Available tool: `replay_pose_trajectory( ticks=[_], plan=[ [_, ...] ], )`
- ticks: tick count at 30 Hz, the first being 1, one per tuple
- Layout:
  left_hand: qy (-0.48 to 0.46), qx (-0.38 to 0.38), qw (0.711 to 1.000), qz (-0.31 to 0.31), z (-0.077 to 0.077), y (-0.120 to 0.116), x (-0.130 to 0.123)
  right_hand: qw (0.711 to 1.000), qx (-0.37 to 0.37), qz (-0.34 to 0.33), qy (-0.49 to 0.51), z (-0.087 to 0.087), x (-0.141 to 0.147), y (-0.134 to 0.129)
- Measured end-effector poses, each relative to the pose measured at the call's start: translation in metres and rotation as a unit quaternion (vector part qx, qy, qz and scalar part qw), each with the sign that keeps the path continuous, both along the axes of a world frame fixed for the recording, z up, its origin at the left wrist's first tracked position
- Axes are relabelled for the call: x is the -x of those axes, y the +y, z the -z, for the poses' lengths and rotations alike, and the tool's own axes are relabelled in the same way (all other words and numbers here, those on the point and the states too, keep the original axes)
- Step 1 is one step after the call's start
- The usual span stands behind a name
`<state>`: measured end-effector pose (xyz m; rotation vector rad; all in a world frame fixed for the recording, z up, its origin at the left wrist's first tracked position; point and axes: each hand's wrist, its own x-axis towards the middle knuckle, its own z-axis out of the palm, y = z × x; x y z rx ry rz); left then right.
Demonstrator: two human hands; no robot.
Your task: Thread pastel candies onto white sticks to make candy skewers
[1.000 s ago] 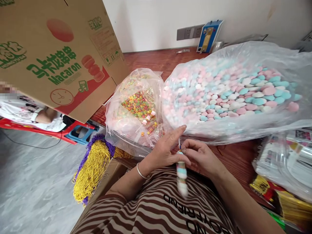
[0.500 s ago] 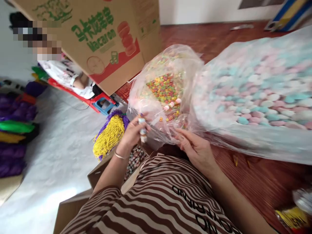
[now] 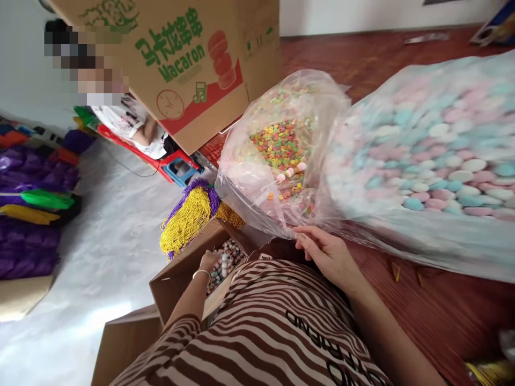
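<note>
My left hand (image 3: 209, 261) is down in an open cardboard box (image 3: 173, 273), over a heap of small strung sweets (image 3: 231, 251). A pale blue and white candy skewer (image 3: 224, 264) lies right beside its fingers, whose grip is too small to make out. My right hand (image 3: 325, 256) pinches the near edge of a clear plastic bag (image 3: 245, 161). Inside that bag are many small ring-shaped sweets (image 3: 277, 142) in red, orange, yellow and green. A short row of pink and white candies (image 3: 291, 172) rests on top of them.
A large bag of pink, blue and white round sweets (image 3: 442, 187) lies to the right. A tall Macaron carton (image 3: 181, 107) stands ahead. Behind it a person (image 3: 129, 120) sits by a red stool (image 3: 156, 163). Yellow and purple tasselled cord (image 3: 187, 222) lies beside the box.
My left hand has gone from beside the plastic bag, where it held the pale candy skewer, down into the cardboard box. My right hand stays at the bag's edge. The view has shifted slightly left.
</note>
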<state>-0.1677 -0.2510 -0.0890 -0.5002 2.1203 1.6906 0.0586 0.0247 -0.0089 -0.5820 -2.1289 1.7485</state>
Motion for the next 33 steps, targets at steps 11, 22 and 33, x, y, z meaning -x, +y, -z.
replay_pose_trajectory(
  ticks=[11,22,33],
  plan=[
    [0.105,-0.359,0.920,0.118,-0.098,0.125,0.047,0.909,0.388,0.075,0.135,-0.004,0.002,0.009],
    [-0.046,-0.520,0.822,0.227,-0.089,0.160,0.022,0.884,0.442,0.082,0.131,-0.004,0.007,0.005],
    [0.059,-0.555,0.814,0.163,-0.063,0.148,0.066,0.870,0.473,0.019,0.136,0.001,0.027,-0.005]
  ],
)
